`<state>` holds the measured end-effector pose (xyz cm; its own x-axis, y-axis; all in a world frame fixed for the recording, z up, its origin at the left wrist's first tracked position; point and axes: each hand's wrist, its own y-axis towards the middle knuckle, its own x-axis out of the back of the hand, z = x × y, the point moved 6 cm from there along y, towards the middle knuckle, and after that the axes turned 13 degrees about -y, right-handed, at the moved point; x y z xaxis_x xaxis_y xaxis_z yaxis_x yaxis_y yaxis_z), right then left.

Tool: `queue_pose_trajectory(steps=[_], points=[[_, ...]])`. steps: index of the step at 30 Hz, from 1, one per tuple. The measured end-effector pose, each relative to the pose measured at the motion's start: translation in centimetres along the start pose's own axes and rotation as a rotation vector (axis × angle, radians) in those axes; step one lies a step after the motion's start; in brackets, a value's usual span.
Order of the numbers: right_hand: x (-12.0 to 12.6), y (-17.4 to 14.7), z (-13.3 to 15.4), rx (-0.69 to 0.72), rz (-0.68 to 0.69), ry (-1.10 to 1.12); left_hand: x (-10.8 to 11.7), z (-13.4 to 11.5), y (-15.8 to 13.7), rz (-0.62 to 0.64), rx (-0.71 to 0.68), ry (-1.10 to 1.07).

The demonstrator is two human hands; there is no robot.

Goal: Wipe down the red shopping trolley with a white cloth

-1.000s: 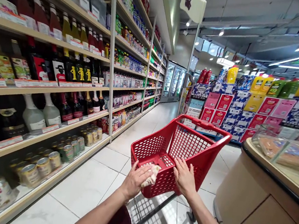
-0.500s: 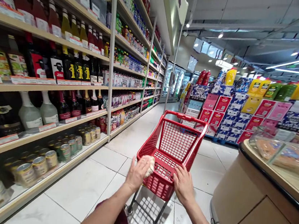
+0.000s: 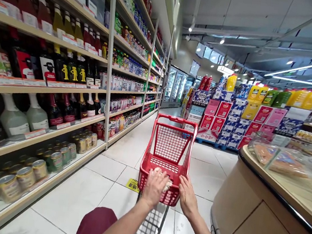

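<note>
A red plastic shopping cart (image 3: 172,143) stands in front of me on a dark metal frame. My left hand (image 3: 155,187) is closed over a crumpled cream cloth (image 3: 168,186) at the cart's near rim; the palm side is hidden. At the near right corner of the basket, my right hand (image 3: 188,196) rests with its fingers stretched out against the rim, holding nothing. The cart's handle (image 3: 177,119) is on its far side.
Shelves of bottles and cans (image 3: 45,88) line the left. To the right stands a rounded beige counter (image 3: 247,208) with packaged food on top. Stacked drink cartons (image 3: 224,119) are ahead. A yellow floor sticker (image 3: 132,184) lies left of the cart.
My left hand has moved right along the near rim with the cloth. The view has shifted forward, and a yellow floor sticker now shows beside the cart. My right hand stays at the corner.
</note>
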<state>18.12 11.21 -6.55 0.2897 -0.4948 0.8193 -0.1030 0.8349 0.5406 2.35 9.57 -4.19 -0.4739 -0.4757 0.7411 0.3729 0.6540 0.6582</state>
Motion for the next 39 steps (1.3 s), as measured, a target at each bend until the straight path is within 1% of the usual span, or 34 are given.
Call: queue_pose_trajectory(steps=[2,3,4,6,7,8,9,10,12,14,15,16,17,19,21,22,23,25,27,28,29,30,31,33,34,35,36,39], points=[[0.0,-0.1,0.3,0.024,-0.01,0.01,-0.8,-1.6,0.0,0.022,-0.091,-0.035],[0.1,-0.2,0.3,0.026,-0.015,0.02,-0.6,-1.6,-0.3,0.034,-0.123,-0.041],[0.2,-0.3,0.4,0.023,-0.016,0.033,0.1,-1.0,-0.8,0.039,-0.127,-0.034],[0.4,-0.7,0.5,0.007,-0.007,0.069,2.1,1.4,-1.8,0.023,-0.066,-0.002],[0.5,-0.8,0.6,-0.003,-0.001,0.087,3.2,2.8,-2.3,-0.011,0.009,0.019],[0.6,-1.0,0.7,-0.014,0.001,0.103,4.0,3.7,-2.6,-0.04,0.069,0.032],[0.6,-1.2,0.9,-0.025,-0.002,0.117,4.4,4.2,-2.8,-0.067,0.118,0.037],[0.7,-1.4,1.0,-0.035,-0.008,0.13,4.3,4.0,-2.9,-0.092,0.147,0.03],[0.7,-1.7,1.2,-0.043,-0.013,0.152,2.9,2.1,-2.5,-0.11,0.124,-0.008],[0.7,-1.9,1.3,-0.028,0.006,0.167,1.3,-0.3,-2.0,-0.094,0.034,-0.051],[0.6,-2.0,1.4,-0.016,0.018,0.172,0.8,-1.1,-1.9,-0.072,-0.02,-0.067],[0.6,-2.1,1.4,-0.004,0.027,0.176,0.7,-1.5,-1.9,-0.042,-0.07,-0.079],[0.6,-2.2,1.4,0.004,0.032,0.182,1.0,-1.2,-2.0,-0.015,-0.095,-0.082],[0.8,-2.3,1.5,0.004,0.028,0.196,2.7,0.8,-2.4,-0.009,-0.032,-0.056],[0.9,-2.4,1.5,-0.012,0.016,0.21,4.5,3.2,-2.7,-0.059,0.12,-0.002],[1.0,-2.4,1.6,-0.023,0.008,0.216,4.9,3.7,-2.7,-0.087,0.183,0.019],[1.0,-2.4,1.6,-0.036,-0.001,0.222,5.0,3.6,-2.7,-0.1,0.209,0.027],[1.1,-2.4,1.5,-0.056,-0.007,0.231,3.8,1.7,-2.3,-0.08,0.167,0.002],[1.1,-2.4,1.4,-0.053,0.005,0.231,2.0,-0.9,-2.0,-0.004,0.025,-0.066],[1.1,-2.4,1.3,-0.044,0.014,0.226,1.4,-1.6,-1.9,0.026,-0.025,-0.089],[1.1,-2.4,1.3,-0.034,0.022,0.22,1.1,-1.7,-2.0,0.049,-0.051,-0.104],[1.1,-2.5,1.2,-0.028,0.024,0.215,1.2,-1.2,-2.1,0.055,-0.035,-0.103],[1.1,-2.5,1.2,-0.026,0.02,0.212,1.6,-0.2,-2.2,0.047,0.015,-0.094],[1.2,-2.5,1.1,-0.034,0.003,0.212,2.6,2.0,-2.5,0.005,0.164,-0.068],[1.2,-2.5,1.0,-0.04,-0.006,0.212,3.0,2.6,-2.6,-0.016,0.224,-0.063],[1.3,-2.5,1.0,-0.045,-0.013,0.209,3.0,2.6,-2.5,-0.018,0.243,-0.076],[1.4,-2.5,1.0,-0.049,-0.016,0.199,2.7,2.0,-2.3,0.002,0.216,-0.111],[1.9,-2.5,1.6,-0.029,-0.015,0.12,1.2,-1.5,-1.5,0.099,0.063,-0.244]])
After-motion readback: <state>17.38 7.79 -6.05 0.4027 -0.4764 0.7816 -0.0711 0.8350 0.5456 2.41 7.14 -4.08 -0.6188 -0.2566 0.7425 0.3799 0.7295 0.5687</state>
